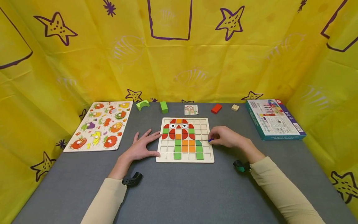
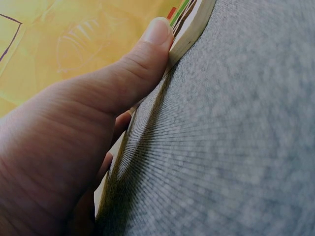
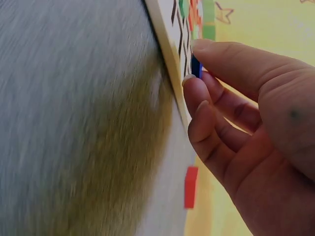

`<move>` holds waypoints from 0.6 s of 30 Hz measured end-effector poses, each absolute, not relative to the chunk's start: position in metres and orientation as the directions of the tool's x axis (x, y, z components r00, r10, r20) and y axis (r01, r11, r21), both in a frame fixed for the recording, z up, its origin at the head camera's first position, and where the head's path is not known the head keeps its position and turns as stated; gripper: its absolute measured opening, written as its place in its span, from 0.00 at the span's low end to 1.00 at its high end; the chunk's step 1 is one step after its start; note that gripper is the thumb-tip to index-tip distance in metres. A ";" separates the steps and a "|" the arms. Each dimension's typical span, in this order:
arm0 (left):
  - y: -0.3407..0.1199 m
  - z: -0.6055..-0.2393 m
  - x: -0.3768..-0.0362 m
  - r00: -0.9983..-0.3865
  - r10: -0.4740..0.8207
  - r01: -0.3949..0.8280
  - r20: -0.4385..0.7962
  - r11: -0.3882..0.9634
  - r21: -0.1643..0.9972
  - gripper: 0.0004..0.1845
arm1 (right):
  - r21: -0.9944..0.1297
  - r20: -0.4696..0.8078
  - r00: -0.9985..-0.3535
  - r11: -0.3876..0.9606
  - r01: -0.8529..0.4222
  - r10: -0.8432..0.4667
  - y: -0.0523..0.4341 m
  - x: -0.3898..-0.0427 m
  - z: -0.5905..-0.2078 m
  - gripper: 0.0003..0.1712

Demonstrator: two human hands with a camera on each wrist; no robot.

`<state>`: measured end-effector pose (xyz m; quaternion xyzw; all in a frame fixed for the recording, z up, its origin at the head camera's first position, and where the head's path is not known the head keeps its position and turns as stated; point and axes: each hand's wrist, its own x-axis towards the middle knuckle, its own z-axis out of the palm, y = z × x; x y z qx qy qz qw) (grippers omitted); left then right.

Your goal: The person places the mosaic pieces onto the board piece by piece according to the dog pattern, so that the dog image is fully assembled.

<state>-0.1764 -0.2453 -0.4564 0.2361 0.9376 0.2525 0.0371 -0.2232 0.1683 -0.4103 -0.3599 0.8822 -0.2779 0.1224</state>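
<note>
The left hand [image 1: 141, 148] lies flat, fingers spread, against the puzzle board's [image 1: 211, 155] left edge. The right hand [image 1: 227, 137] pinches a blue piece [image 1: 210, 140] at the board's right edge, with bare table [image 1: 184, 193] in front.

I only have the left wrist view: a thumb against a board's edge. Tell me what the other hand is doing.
Observer: The right hand pinches a small blue piece at the mosaic board's right edge.
Operator: Describe the board's face.
Observer: An owl-like figure in red, orange and green tiles; many grid cells are bare.
Operator: Report what lies left of my hand.
Observer: A fruit peg puzzle lies left of the left hand.
Operator: List what is beyond the board.
Observer: Two green blocks, a small card, a red block and a tan block.
</note>
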 end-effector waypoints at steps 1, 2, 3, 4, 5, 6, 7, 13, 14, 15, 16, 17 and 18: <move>-0.245 -0.457 -0.176 -0.886 0.461 0.423 0.049 0.762 0.491 0.50 | -0.582 -0.020 -0.702 0.580 -0.571 -0.712 0.165 -0.223 -0.410 0.05; -0.246 -0.457 -0.176 -0.887 0.460 0.422 0.047 0.762 0.491 0.50 | -0.582 -0.025 -0.694 0.575 -0.575 -0.719 0.162 -0.223 -0.410 0.05; -0.246 -0.457 -0.176 -0.887 0.459 0.420 0.046 0.762 0.492 0.50 | -0.583 -0.031 -0.688 0.573 -0.576 -0.725 0.159 -0.222 -0.409 0.05; -0.245 -0.457 -0.176 -0.888 0.458 0.418 0.044 0.763 0.492 0.50 | -0.581 -0.037 -0.682 0.570 -0.580 -0.731 0.156 -0.222 -0.410 0.05; -0.245 -0.457 -0.176 -0.888 0.458 0.417 0.042 0.763 0.494 0.50 | -0.578 -0.044 -0.678 0.572 -0.582 -0.734 0.153 -0.222 -0.410 0.05; -0.245 -0.456 -0.176 -0.888 0.457 0.415 0.040 0.763 0.495 0.50 | -0.576 -0.052 -0.674 0.574 -0.583 -0.737 0.151 -0.222 -0.410 0.04; -0.245 -0.456 -0.176 -0.889 0.457 0.414 0.038 0.765 0.494 0.50 | -0.575 -0.057 -0.670 0.573 -0.584 -0.740 0.150 -0.222 -0.410 0.04; -0.244 -0.456 -0.176 -0.891 0.452 0.409 0.032 0.771 0.489 0.50 | -0.574 -0.077 -0.661 0.576 -0.582 -0.746 0.146 -0.222 -0.411 0.05; -0.244 -0.456 -0.176 -0.892 0.452 0.408 0.032 0.771 0.489 0.50 | -0.574 -0.079 -0.662 0.577 -0.581 -0.745 0.146 -0.222 -0.411 0.05; -0.244 -0.455 -0.176 -0.892 0.451 0.407 0.032 0.771 0.489 0.50 | -0.572 -0.080 -0.663 0.579 -0.581 -0.744 0.146 -0.222 -0.411 0.05; -0.244 -0.455 -0.176 -0.892 0.450 0.406 0.032 0.771 0.490 0.50 | -0.570 -0.079 -0.664 0.580 -0.582 -0.744 0.145 -0.222 -0.411 0.05; -0.244 -0.455 -0.176 -0.893 0.449 0.405 0.031 0.771 0.491 0.50 | -0.569 -0.078 -0.663 0.579 -0.584 -0.744 0.145 -0.222 -0.411 0.05; -0.244 -0.455 -0.176 -0.893 0.449 0.404 0.030 0.771 0.492 0.50 | -0.568 -0.075 -0.663 0.578 -0.586 -0.745 0.144 -0.222 -0.411 0.05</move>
